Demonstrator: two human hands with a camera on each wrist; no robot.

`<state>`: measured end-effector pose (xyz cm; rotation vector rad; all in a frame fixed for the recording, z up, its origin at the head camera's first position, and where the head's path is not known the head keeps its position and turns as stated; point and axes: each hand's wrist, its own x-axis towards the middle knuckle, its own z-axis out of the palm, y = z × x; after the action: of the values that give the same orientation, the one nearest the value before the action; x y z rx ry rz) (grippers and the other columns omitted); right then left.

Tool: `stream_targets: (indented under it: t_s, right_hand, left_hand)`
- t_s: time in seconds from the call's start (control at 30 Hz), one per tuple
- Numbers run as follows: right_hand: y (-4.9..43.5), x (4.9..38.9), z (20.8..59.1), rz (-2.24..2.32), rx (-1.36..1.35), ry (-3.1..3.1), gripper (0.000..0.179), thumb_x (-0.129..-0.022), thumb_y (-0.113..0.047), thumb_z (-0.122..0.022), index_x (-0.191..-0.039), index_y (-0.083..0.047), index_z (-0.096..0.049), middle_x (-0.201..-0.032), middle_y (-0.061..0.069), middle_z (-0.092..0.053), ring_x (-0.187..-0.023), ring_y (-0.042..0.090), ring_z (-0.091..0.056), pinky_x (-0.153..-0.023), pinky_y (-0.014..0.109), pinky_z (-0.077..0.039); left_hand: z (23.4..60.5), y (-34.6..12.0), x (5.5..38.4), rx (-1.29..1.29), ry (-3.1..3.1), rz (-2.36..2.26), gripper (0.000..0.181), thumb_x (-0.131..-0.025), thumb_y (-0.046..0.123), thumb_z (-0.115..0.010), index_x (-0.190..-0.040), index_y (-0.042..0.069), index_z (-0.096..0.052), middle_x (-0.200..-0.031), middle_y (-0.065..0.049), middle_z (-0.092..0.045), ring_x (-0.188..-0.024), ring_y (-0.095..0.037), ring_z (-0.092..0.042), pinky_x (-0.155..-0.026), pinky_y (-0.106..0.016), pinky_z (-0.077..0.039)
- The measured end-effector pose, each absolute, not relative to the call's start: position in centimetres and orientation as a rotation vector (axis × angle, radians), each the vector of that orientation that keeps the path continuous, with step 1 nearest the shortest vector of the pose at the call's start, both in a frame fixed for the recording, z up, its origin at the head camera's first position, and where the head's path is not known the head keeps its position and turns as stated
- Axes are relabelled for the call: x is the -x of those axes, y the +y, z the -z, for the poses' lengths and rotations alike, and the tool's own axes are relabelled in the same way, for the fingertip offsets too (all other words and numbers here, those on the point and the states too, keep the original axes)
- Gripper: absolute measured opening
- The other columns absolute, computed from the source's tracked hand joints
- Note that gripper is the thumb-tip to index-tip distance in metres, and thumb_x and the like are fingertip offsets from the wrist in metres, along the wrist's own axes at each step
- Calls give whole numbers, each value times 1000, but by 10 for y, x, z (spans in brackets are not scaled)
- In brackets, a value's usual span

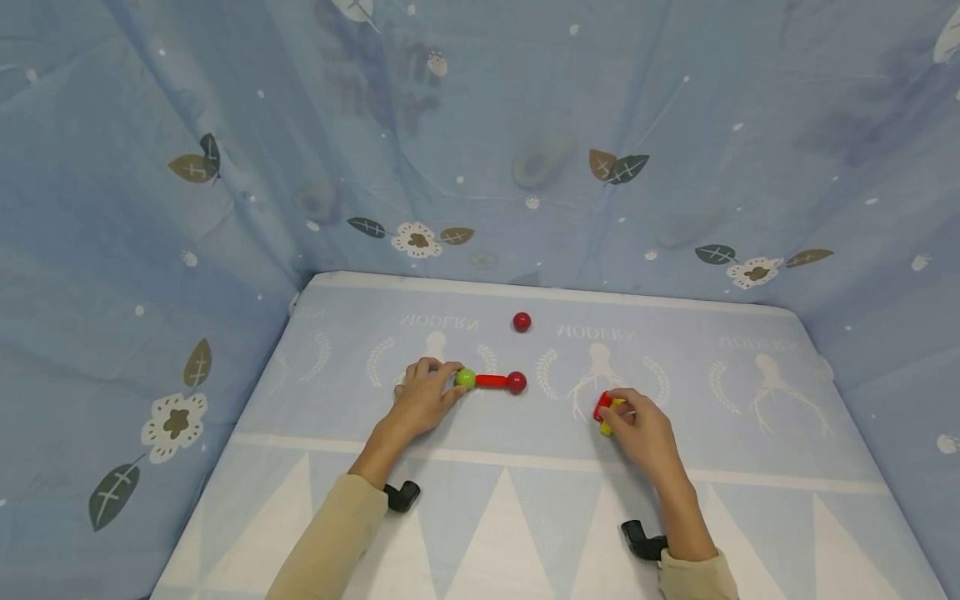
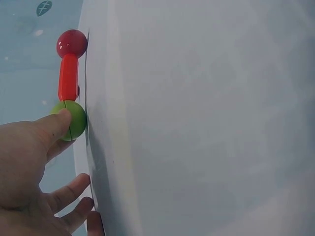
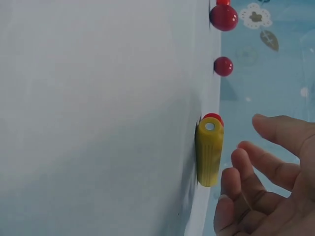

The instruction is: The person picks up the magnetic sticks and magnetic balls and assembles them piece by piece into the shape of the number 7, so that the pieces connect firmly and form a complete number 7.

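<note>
While the left hand (image 1: 422,398) pinches the green ball (image 1: 466,378), the right hand (image 1: 645,429) sits loose at the yellow bar (image 3: 209,155).
Left grip is thumb and finger on the ball, other fingers spread; likely taken at the left end so the red bar (image 1: 491,381) and dark red ball (image 1: 517,382) point right, unobstructed. That chain lies left of centre on the table (image 1: 555,467). Right thumb and fingers are parted, half-curled, nothing gripped; right wrist view shows a gap to the yellow bar, so probably posed around it, not bearing load. Red piece (image 1: 602,407) is right against the yellow bar; can't tell if joined. Loose red ball (image 1: 522,322) sits at the far side, clear of both hands, presumably parked.
</note>
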<state>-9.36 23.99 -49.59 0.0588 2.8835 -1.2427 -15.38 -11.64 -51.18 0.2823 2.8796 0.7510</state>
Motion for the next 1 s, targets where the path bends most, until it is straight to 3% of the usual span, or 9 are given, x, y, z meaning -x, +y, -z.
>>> stream_targets:
  t_s: [0.3, 0.73, 1.0]
  right_hand:
    - [243, 96, 497, 1141, -108, 2865, 33, -95, -19, -70, -120, 3, -66, -98, 16, -64, -82, 27, -60, -65, 35, -45]
    - [236, 107, 499, 941, -128, 2929, 37, -92, -26, -73, -112, 5, -68, -79, 9, -52, -68, 23, -47, -57, 34, -38]
    - [232, 109, 500, 840, -172, 2928, 39, -91, -30, -74, -110, 3, -68, -84, 12, -55, -70, 25, -50, -57, 35, -39]
  left_hand:
    - [510, -117, 154, -277, 2877, -754, 42, -101, 40, -60, -141, 28, -55, -137, -15, -43, -132, -40, -35, -87, -59, -38]
    - [512, -117, 155, -282, 2877, -762, 42, -101, 40, -61, -140, 28, -55, -137, -14, -43, -131, -40, -35, -86, -59, -38]
    - [512, -117, 154, -284, 2871, -763, 43, -100, 41, -61, -141, 28, -55, -137, -14, -43, -130, -38, -36, -86, -59, -38]
